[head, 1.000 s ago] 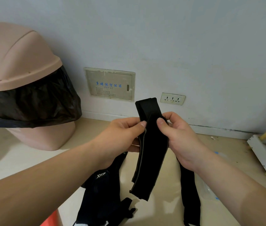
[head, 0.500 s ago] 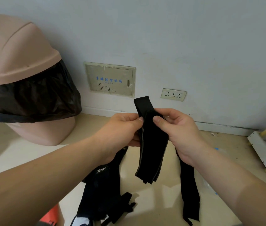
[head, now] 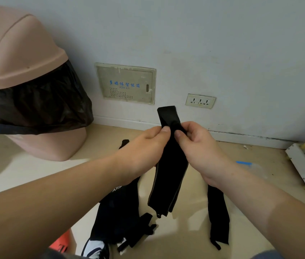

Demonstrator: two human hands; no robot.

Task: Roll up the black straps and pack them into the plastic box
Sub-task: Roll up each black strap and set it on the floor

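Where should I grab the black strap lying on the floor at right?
Probably take the floor strap at its near end, from above, across the narrow width: it lies flat, that end is exposed, the far end hides under the right forearm. Left hand and right hand both pinch the held strap.

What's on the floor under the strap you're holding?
Bare floor shows under the held strap. A second strap lies to its left and a third strap to its right; the left arm and right arm cover part of each.
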